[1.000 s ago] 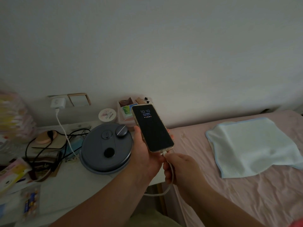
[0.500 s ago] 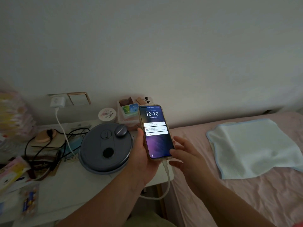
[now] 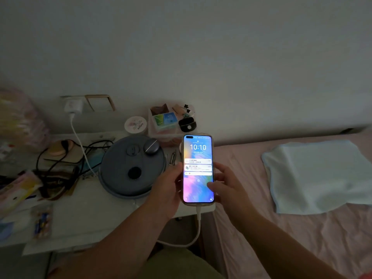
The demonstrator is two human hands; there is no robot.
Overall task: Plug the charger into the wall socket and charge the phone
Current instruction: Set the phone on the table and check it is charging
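The phone [image 3: 198, 168] stands upright in the middle of the view, its screen lit with 10:10 and notifications. My left hand [image 3: 168, 190] grips it from the left side. My right hand [image 3: 227, 186] is at its right edge with fingers spread, a thumb over the lower screen. A white cable [image 3: 198, 220] is plugged into the phone's bottom and loops down to the left. The white charger [image 3: 72, 106] sits in the wall socket at the left, its cable [image 3: 79, 143] running down over the table.
A round grey lidded device [image 3: 130, 168] lies on the white bedside table [image 3: 86, 214], with black cords [image 3: 60, 158], a round tin [image 3: 135, 124] and a small box of items [image 3: 167, 121]. To the right is a pink bed [image 3: 281, 234] with a pale blue towel [image 3: 318, 176].
The phone screen went from dark to a bright lock screen. My right hand let go of the cable plug and moved up to the phone's right edge.
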